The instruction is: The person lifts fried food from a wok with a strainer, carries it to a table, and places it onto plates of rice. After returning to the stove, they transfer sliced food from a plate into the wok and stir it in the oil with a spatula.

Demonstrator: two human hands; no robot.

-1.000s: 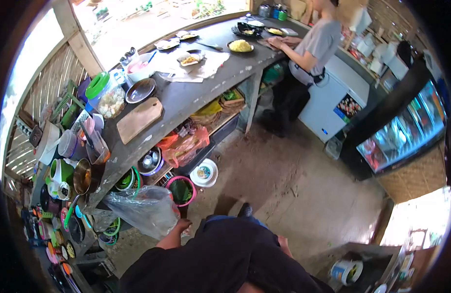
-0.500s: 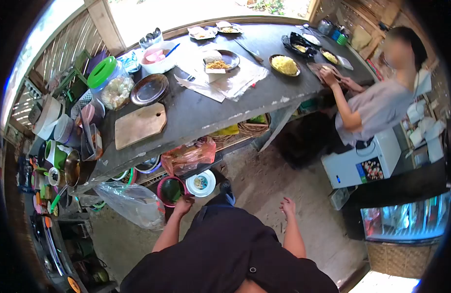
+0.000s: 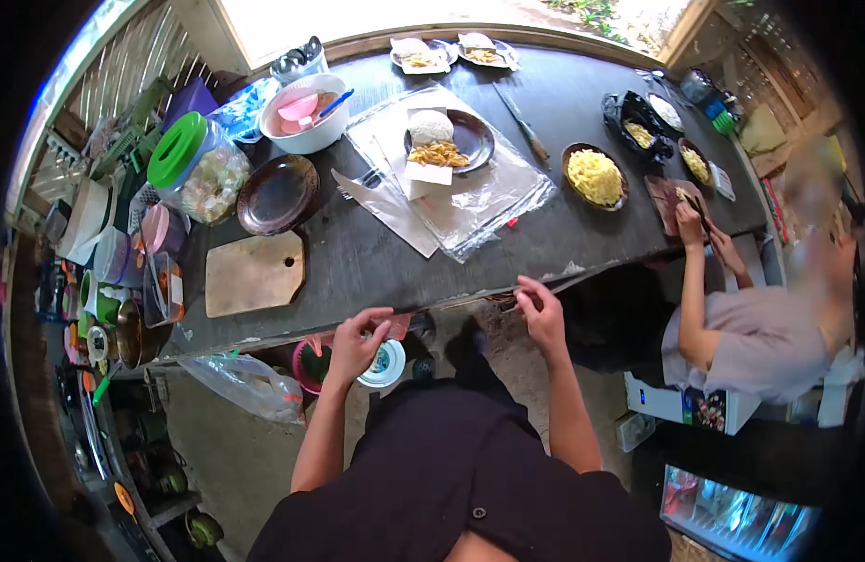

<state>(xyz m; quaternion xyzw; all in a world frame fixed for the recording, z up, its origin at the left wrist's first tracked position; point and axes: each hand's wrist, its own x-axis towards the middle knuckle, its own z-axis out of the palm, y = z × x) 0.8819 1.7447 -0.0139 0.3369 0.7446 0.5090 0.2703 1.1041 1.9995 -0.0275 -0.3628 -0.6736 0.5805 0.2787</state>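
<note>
Here — hands (image 3: pixel 359 345) (image 3: pixel 542 317) (half-curled) near counter (image 3: pixel 357 272)

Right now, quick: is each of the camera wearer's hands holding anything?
Left hand: loosely open, fingers curled, no object seen in it.
Right hand: partly open, no object seen in it.

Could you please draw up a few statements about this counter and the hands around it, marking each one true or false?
1. The left hand grips the wooden board. False: the board lies on the counter, apart from that hand.
2. The large clear jar has a green lid. True.
3. The dark round plate beside the jar is heaped with yellow food. False: that plate is bare.
4. The right hand is nearer the co-worker than the left hand is. True.
5. The white bowl holds something pink. True.
</note>
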